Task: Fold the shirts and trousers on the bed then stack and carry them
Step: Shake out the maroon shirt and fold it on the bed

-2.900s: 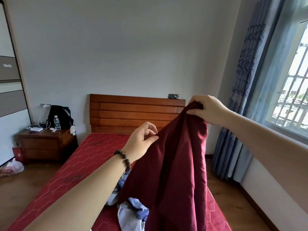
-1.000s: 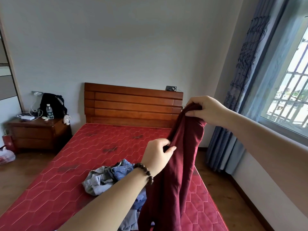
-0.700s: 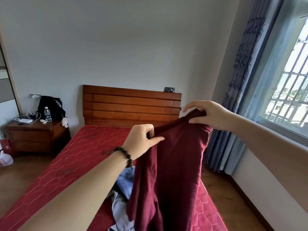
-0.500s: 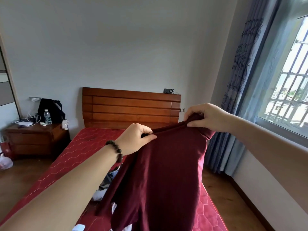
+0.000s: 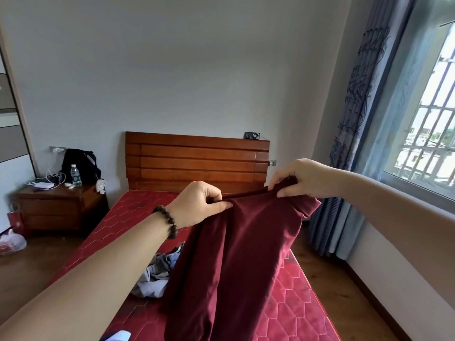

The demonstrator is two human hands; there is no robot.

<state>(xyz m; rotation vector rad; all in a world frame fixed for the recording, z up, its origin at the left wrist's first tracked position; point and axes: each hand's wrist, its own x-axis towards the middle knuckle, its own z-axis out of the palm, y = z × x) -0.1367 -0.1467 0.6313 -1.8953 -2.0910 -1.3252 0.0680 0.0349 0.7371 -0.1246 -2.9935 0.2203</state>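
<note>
A dark red garment (image 5: pixel 231 262) hangs in the air over the bed, stretched along its top edge between both hands. My left hand (image 5: pixel 199 204), with a bead bracelet on the wrist, pinches the left end of that edge. My right hand (image 5: pixel 302 178) grips the right end, where the cloth bunches below the fingers. Behind the hanging cloth, a crumpled pile of grey and blue clothes (image 5: pixel 157 271) lies on the red mattress (image 5: pixel 295 303). A bit of pale blue cloth (image 5: pixel 118 335) shows at the bottom edge.
A wooden headboard (image 5: pixel 197 161) stands against the far wall. To the left is a wooden nightstand (image 5: pixel 59 207) with a water bottle (image 5: pixel 75 174), a black bag and cables. Blue curtains (image 5: pixel 349 143) and a barred window are on the right. A plastic bag (image 5: pixel 12 242) lies on the floor.
My left hand slid from lower on the garment up to its top edge, then spread it out. Both hands have sunk a little, and the cloth hangs flatter and wider.
</note>
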